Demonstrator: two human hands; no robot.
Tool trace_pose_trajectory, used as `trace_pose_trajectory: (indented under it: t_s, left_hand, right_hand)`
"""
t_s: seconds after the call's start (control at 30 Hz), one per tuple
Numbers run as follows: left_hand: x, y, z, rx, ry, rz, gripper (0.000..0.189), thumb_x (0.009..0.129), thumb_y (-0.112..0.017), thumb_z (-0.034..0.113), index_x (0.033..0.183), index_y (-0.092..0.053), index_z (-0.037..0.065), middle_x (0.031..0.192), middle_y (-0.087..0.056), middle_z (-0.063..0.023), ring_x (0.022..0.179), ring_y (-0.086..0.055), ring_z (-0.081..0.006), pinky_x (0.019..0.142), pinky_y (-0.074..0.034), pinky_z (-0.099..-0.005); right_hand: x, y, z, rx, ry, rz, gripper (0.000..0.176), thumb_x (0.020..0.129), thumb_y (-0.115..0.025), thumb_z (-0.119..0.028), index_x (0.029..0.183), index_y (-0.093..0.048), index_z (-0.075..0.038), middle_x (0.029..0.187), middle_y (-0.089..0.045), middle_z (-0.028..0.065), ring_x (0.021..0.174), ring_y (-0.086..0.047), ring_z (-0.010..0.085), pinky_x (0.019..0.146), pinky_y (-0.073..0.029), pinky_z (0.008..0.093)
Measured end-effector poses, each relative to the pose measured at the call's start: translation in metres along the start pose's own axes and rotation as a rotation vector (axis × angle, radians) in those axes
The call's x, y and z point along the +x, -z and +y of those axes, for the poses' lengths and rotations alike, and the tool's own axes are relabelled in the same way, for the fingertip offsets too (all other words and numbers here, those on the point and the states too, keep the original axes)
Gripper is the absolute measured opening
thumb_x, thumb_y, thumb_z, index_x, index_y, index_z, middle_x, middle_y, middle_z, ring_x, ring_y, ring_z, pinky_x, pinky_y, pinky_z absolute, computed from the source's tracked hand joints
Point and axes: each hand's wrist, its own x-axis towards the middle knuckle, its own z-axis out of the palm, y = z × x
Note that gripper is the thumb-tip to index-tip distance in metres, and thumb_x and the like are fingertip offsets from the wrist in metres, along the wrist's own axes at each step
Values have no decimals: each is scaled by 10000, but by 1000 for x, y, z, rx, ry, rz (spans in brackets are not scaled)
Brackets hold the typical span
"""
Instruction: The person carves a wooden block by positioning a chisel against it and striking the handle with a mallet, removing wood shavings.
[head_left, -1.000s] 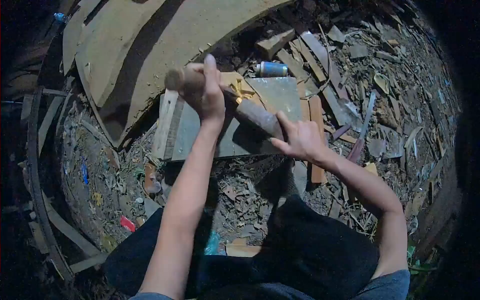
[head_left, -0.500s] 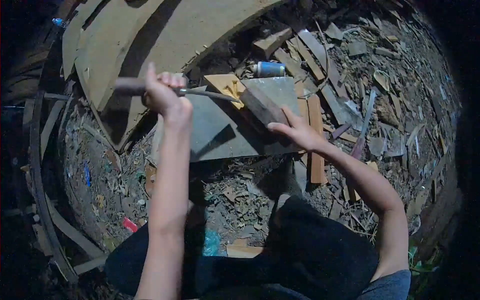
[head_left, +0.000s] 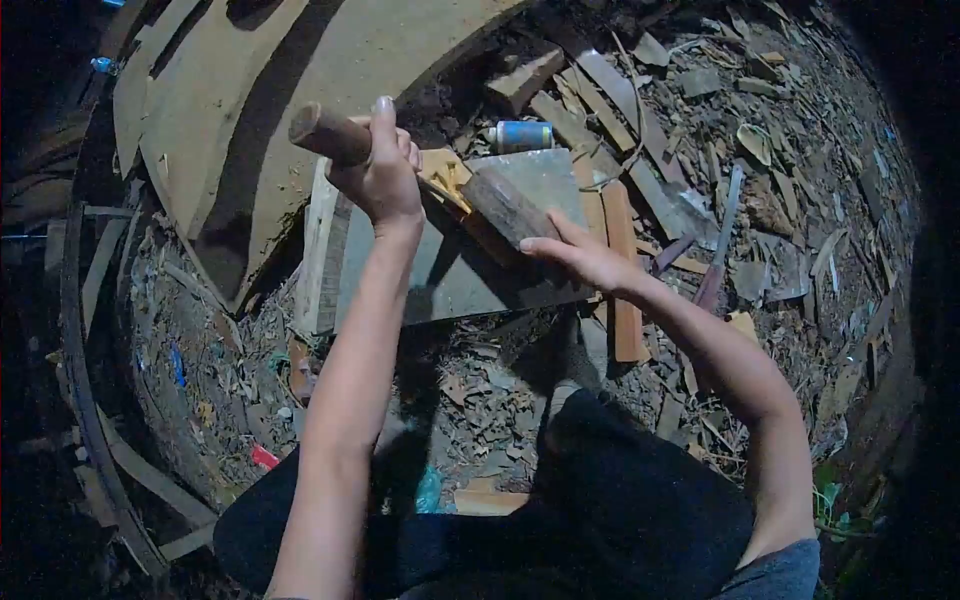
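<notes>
My left hand (head_left: 383,180) is closed round the thick wooden handle of a chisel (head_left: 335,135), thumb pointing up. Most of the blade is hidden behind the hand; its visible part reaches the pale cut end of a wooden block (head_left: 505,212). Yellowish curls and notches show at that end, while the rest of the upper face is dark and weathered. On the block's near right end lies my right hand (head_left: 580,255), thumb on top and fingers over the far side, gripping it. Beneath the block is a flat grey slab (head_left: 400,290).
A blue can (head_left: 523,137) lies just behind the slab. Large curved boards (head_left: 390,45) fill the upper left. To the right, an orange-brown wood strip (head_left: 624,270), offcuts and a long tool with a dark handle (head_left: 712,285) lie on littered ground.
My left hand has shifted right, closer to the block, and the chisel handle's end has swung upward in view. My right hand keeps its grip on the block. The camera view has shifted slightly.
</notes>
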Motion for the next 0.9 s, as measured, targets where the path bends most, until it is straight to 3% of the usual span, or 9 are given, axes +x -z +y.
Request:
trace_pose_trajectory:
  t_s: [0.1, 0.3, 0.37, 0.5, 0.57, 0.63, 0.67, 0.7, 0.9]
  left_hand:
    - [-8, -6, -4, 74, -80, -34, 223, 887, -671, 124, 794, -474, 77, 567, -467, 20, 427, -418, -51, 398, -352, -224]
    - [-18, 6, -3, 89, -99, -33, 211, 894, -661, 119, 781, -490, 71, 576, -492, 7, 454, -464, -63, 430, -392, -221]
    - [-23, 18, -5, 180, -186, -100, 229, 964, -584, 184, 878, -382, 115, 613, -375, 34, 511, -387, -59, 470, -357, -230]
    - [-32, 30, 5, 97, -127, -45, 249, 913, -646, 160, 813, -443, 57, 585, -475, -18, 493, -459, -84, 507, -428, -262]
    - [-22, 104, -59, 88, 32, -121, 212, 951, -585, 206, 1012, -491, 26, 826, -571, -115, 737, -584, -177, 719, -496, -326]
    - [4, 173, -165, 888, -483, 90, 430, 985, -515, 285, 1295, -399, 10, 1192, -502, -173, 1115, -516, -254, 968, -422, -372]
    - [-16, 137, -127, 459, -299, 23, 595, 997, -465, 359, 1443, -254, 25, 1402, -332, -138, 1324, -317, -263, 1105, -278, -368]
    - [-48, 87, -19, 1052, -145, -422, 554, 974, -530, 365, 1382, -341, 41, 1320, -433, -116, 1256, -402, -227, 1072, -327, -359]
    - [-50, 65, -13, 749, -46, -286, 515, 965, -552, 348, 1344, -376, 46, 1279, -461, -109, 1212, -432, -217, 1044, -353, -357]
  right_hand:
    - [-1, 1, 1, -5, -15, -38, 671, 909, -594, -439, 1359, -379, 9, 1233, -503, 131, 1144, -476, 183, 1023, -334, 312]
    - [-6, 1, -36, 30, -94, -7, 599, 903, -601, -439, 1290, -438, -12, 928, -571, 61, 777, -548, 101, 650, -443, 236]
    - [-4, 5, -65, 87, -9, 121, 747, 832, -616, -540, 1245, -481, 67, 1076, -614, 172, 883, -617, 219, 728, -503, 353]
    - [-46, 6, -188, -149, 717, 371, 647, 796, -657, -503, 1171, -522, 6, 874, -655, 181, 772, -656, 254, 659, -508, 380]
    - [-54, -4, -206, -253, 906, 412, 592, 825, -659, -417, 1212, -494, 0, 878, -649, 138, 795, -652, 209, 642, -502, 339]
    - [-58, -17, -209, -528, 1110, 505, 558, 829, -654, -384, 1222, -475, -30, 836, -666, 135, 774, -684, 192, 621, -517, 336]
    - [-56, -22, -208, -772, 939, 406, 546, 796, -642, -405, 1177, -484, -48, 758, -650, 174, 709, -662, 308, 603, -509, 414]
    - [-51, -26, -206, -1007, 757, 304, 534, 762, -631, -426, 1133, -493, -66, 680, -634, 213, 645, -639, 424, 585, -501, 492]
    - [-65, -28, -219, -758, 957, 319, 513, 766, -647, -471, 1055, -474, -83, 637, -623, 193, 611, -627, 424, 548, -488, 508]
